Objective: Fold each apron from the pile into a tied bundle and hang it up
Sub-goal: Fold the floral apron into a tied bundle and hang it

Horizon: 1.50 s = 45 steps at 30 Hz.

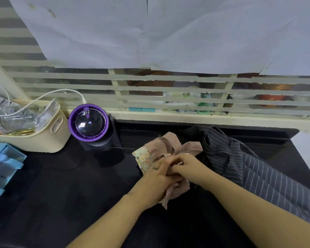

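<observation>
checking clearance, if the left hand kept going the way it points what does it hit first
The pink dotted apron, which the left hand already grips; beyond it, probably the striped apron.

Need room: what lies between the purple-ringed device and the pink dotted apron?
Only bare black countertop separates device and apron, in the head view.

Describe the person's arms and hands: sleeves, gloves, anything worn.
The left forearm and right forearm are bare to the frame's edge, no sleeves showing. The left hand and right hand wear no gloves; no watch or bracelet shows at either wrist.
</observation>
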Motion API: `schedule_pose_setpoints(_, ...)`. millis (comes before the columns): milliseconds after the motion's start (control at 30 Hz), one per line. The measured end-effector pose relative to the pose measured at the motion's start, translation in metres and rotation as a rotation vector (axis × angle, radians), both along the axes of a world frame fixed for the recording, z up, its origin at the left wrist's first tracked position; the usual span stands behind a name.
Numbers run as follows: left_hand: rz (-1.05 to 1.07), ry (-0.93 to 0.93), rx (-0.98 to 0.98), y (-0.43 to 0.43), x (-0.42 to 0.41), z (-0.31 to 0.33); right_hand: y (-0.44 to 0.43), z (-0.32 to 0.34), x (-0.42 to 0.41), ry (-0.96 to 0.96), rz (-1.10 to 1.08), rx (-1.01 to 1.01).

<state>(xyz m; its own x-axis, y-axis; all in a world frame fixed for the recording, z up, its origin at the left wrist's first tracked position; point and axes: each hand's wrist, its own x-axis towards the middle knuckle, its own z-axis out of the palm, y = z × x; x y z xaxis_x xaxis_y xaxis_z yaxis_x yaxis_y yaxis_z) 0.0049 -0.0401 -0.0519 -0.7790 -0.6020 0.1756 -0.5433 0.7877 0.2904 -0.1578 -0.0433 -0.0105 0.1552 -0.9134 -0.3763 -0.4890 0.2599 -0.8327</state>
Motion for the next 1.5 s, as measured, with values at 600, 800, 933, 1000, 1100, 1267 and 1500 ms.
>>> schedule_pose_setpoints(600, 0.499, 0.541, 0.386, 0.0, 0.017, -0.033, 0.016, -0.037, 0.007, -0.806, -0.949, 0.323)
schedule_pose_setpoints(800, 0.61, 0.514, 0.614, -0.01, 0.017, -0.023, 0.019, -0.042, -0.004, -0.844, -0.985, 0.329)
schedule_pose_setpoints(933, 0.595, 0.377, 0.473, -0.018, 0.018, -0.014, 0.019, -0.03, -0.003, -0.967, -0.94, 0.243)
schedule_pose_setpoints(1000, 0.654, 0.324, 0.411, -0.015, 0.016, -0.011, 0.02, -0.031, 0.0, -1.005, -0.895, 0.202)
schedule_pose_setpoints(1100, 0.664, 0.164, 0.28, -0.013, 0.017, -0.011, 0.018, -0.034, -0.005, -0.947, -0.808, 0.202)
schedule_pose_setpoints(1267, 0.73, 0.26, 0.426, -0.012, 0.016, -0.015, 0.016, -0.047, -0.023, -0.72, -0.704, 0.245)
schedule_pose_setpoints(1500, 0.513, 0.411, 0.544, -0.018, 0.002, 0.019, 0.029, -0.039, -0.019, -0.684, -0.573, 0.206)
